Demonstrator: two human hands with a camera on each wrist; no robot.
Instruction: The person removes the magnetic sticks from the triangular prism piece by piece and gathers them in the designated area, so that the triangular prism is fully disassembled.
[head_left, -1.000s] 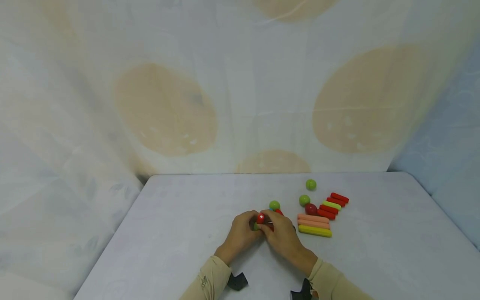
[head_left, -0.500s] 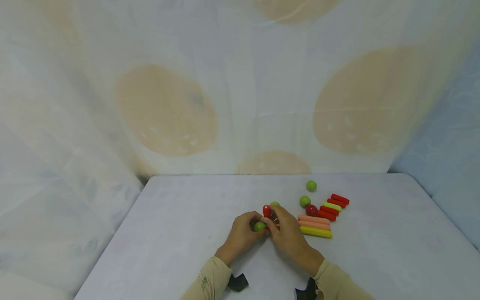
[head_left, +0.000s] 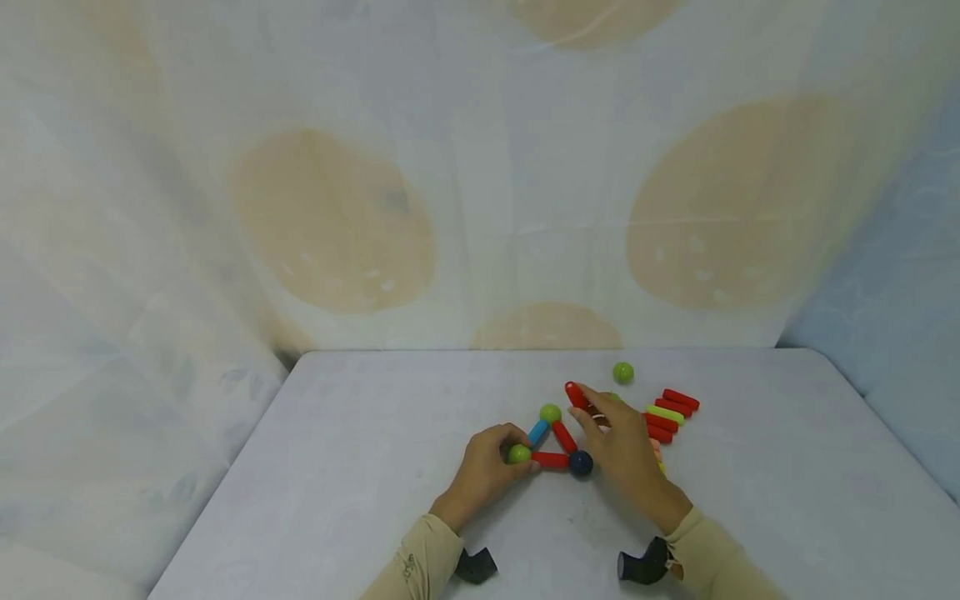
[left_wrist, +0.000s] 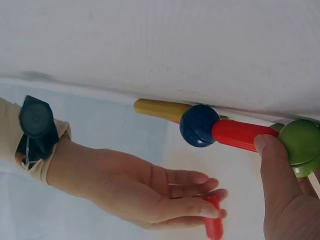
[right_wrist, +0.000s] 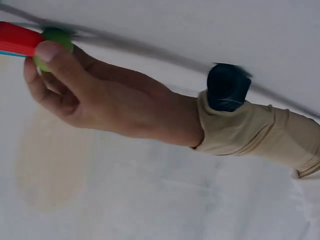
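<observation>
A flat triangle lies on the table [head_left: 360,467]: a green ball [head_left: 519,454], a blue stick [head_left: 537,432], a second green ball [head_left: 551,413], a red stick [head_left: 564,436], a dark blue ball [head_left: 581,463] and a bottom red stick [head_left: 550,459]. My left hand [head_left: 507,443] grips the near-left green ball [left_wrist: 301,141], thumb on top. My right hand [head_left: 590,408] is raised just right of the triangle and pinches a loose red stick [head_left: 576,394], also seen as the red stick [left_wrist: 213,225] in the left wrist view.
A row of loose red sticks [head_left: 678,398] and a yellow-green stick [head_left: 663,412] lies right of my right hand, partly hidden by it. A lone green ball [head_left: 622,372] sits farther back. A yellow stick [left_wrist: 160,109] lies behind the dark blue ball. Draped cloth walls surround the table.
My right hand has drawn away from the left, moving right and back with the loose red stick, which uncovers the whole triangle. The left hand stays on its green ball.
</observation>
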